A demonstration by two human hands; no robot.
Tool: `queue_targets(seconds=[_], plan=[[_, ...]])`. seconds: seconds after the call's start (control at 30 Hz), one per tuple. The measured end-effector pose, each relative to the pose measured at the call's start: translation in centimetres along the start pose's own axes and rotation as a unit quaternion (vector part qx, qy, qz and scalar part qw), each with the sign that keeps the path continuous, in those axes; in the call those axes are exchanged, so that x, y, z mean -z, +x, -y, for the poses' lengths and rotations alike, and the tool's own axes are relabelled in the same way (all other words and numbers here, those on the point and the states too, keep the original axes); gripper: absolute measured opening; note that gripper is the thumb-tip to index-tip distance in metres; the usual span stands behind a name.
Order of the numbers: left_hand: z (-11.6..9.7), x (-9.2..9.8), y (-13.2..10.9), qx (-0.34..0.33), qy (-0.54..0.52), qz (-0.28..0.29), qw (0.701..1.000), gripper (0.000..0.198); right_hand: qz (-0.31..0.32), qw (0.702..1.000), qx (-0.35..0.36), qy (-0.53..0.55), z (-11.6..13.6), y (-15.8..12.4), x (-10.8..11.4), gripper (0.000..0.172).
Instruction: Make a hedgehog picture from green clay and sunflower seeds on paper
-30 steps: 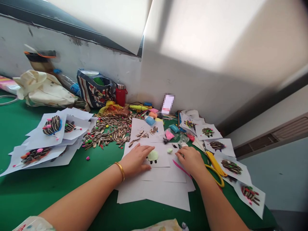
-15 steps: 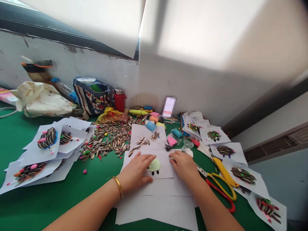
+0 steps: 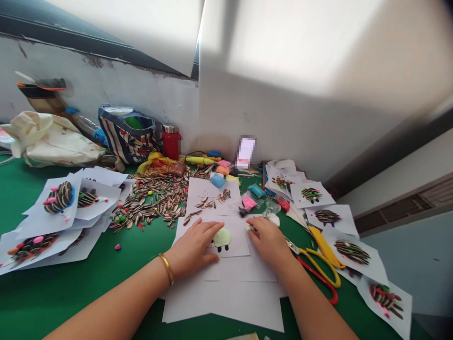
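My left hand (image 3: pixel 193 248) lies flat on a white sheet of paper (image 3: pixel 235 241), fingers stretched out and touching the left side of a pale green clay shape (image 3: pixel 222 237) with small black feet. My right hand (image 3: pixel 269 240) rests on the right edge of the same sheet, fingers curled around a tiny pale green bit at its fingertips. More white sheets (image 3: pixel 233 293) lie stacked underneath on the green table (image 3: pixel 88 283).
A heap of sunflower seeds (image 3: pixel 152 203) lies behind my left hand. Finished seed-and-clay pictures (image 3: pixel 60 200) are piled at the left and others (image 3: pixel 350 250) at the right. Yellow and red scissors (image 3: pixel 318 274) lie by my right wrist. Clay blocks (image 3: pixel 217 180), a red flask (image 3: pixel 170 141) and bags stand near the wall.
My right hand has shifted left, from beside the scissors onto the sheet's right edge. My left hand stays on the paper by the green clay. The view has swung slightly.
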State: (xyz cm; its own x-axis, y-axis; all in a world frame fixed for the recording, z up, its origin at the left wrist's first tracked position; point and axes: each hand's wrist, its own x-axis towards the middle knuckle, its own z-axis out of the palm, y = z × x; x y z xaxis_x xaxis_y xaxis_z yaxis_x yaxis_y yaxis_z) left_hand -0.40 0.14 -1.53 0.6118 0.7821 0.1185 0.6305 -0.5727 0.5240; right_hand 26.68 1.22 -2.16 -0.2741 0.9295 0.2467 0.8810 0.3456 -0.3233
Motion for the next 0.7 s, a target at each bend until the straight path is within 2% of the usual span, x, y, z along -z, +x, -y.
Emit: queue_targets(seconds=[0.13,0.3,0.43,0.57,0.7], plan=[[0.1,-0.2,-0.1,-0.007,0.005,-0.006,1.0,0.085,-0.002,1.0,-0.003,-0.017,-0.1,-0.1,-0.1,0.021],[-0.1,-0.1,-0.1,-0.003,-0.008,-0.006,1.0,0.087,-0.039,0.999,0.016,-0.014,0.0,0.0,0.3,0.02],[-0.1,0.0,-0.1,0.006,-0.018,-0.011,1.0,0.09,-0.056,0.998,0.015,-0.014,1.1,0.4,1.2,0.023],[0.0,0.1,0.0,0.007,0.008,-0.047,0.999,0.084,-0.016,0.999,0.044,-0.009,3.4,0.9,2.1,0.028],[0.1,0.3,0.1,-0.012,0.054,-0.06,0.997,0.066,0.045,0.996,0.079,-0.019,5.5,1.0,1.2,0.04]])
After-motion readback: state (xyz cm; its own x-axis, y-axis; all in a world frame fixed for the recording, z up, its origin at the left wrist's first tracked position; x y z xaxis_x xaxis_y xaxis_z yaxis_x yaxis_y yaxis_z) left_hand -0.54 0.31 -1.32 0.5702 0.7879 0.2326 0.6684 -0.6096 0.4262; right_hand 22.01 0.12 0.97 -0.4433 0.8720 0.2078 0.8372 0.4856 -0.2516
